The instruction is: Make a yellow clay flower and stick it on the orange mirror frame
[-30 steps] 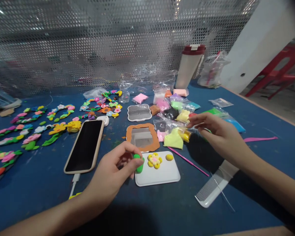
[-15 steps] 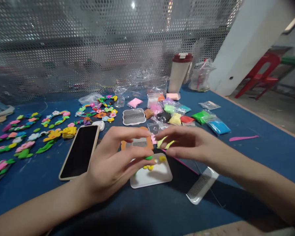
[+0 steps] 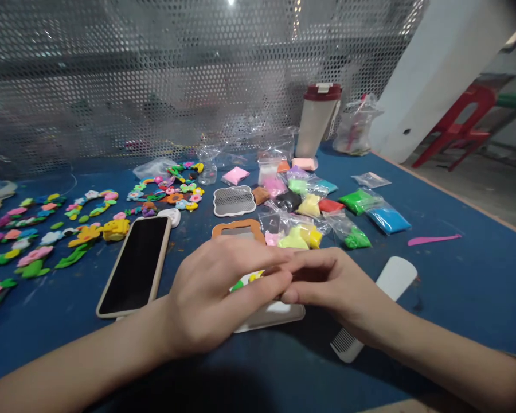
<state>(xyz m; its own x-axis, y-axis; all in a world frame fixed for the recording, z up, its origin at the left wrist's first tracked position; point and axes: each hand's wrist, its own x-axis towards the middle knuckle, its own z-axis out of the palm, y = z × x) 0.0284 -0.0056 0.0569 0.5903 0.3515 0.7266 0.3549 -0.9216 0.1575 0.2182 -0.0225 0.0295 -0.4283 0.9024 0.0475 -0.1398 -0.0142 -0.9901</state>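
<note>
Over a small white rectangular plate (image 3: 279,316), the fingertips of both my hands meet. My left hand (image 3: 215,292) is closed, thumb and fingers pressed together at the tips. Its fingers touch those of my right hand (image 3: 339,284), which is curled in a pinch. Whatever lies between the fingertips is hidden. Behind my left fingers, a green clay piece (image 3: 237,285) and yellow clay bits (image 3: 255,276) show on the plate. Beneath my right wrist lies a white comb (image 3: 396,279), partly covered. A mirror with a wavy brown-orange frame (image 3: 236,226) lies just beyond my hands.
A phone (image 3: 135,267) lies left, beside several colourful clay-decorated pieces (image 3: 92,232). Bags of coloured clay (image 3: 309,205), a white-framed mirror (image 3: 234,201) and a tumbler (image 3: 318,123) stand or lie farther back. A pink tool (image 3: 434,240) is at right; a perforated metal panel (image 3: 155,86) rises behind.
My hands have come together, fingertips now touching. A green bit seen by my left fingertips is hidden now. The comb has turned and shifted under my right wrist; a green clay bag has come into view.
</note>
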